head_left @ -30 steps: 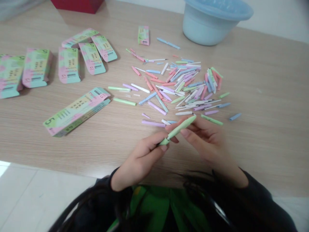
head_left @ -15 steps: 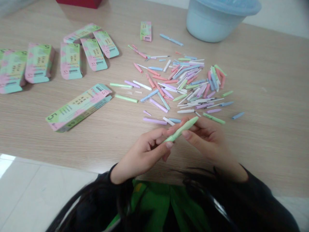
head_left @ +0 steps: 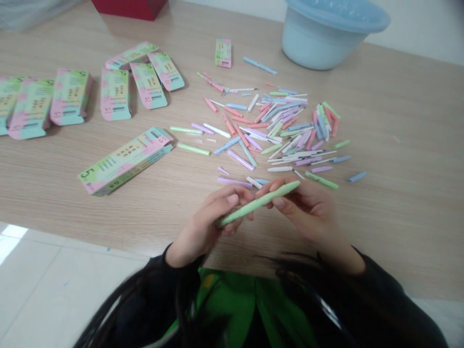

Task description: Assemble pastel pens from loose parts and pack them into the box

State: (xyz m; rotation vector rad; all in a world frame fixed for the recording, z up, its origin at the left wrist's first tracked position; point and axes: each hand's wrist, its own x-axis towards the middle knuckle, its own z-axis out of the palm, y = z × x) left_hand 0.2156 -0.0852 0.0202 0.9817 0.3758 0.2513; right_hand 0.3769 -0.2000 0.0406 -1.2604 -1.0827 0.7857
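A light green pen (head_left: 250, 207) is held at a slant over the near side of the table, its right end tapered and higher. My right hand (head_left: 308, 208) pinches it near that end between thumb and fingers. Around the lower left end curls my left hand (head_left: 208, 217), its thumb lying along the upper side. Just beyond my hands spreads a loose pile of pen parts (head_left: 290, 116): barrels, caps and thin white refills in pink, blue, purple, green and white. A purple pen tube (head_left: 235, 182) and a green one (head_left: 322, 180) lie nearest to my fingers.
One long pastel carton (head_left: 125, 162) lies left of the pile, with several similar cartons (head_left: 70, 96) behind it. A small carton (head_left: 223, 53) is at the back, near a light blue basin (head_left: 319, 43). A red box (head_left: 130, 7) sits at the far edge.
The pen has turned flatter and more of its left end shows. My left hand has shifted left along it, its thumb raised. The camera view has moved slightly.
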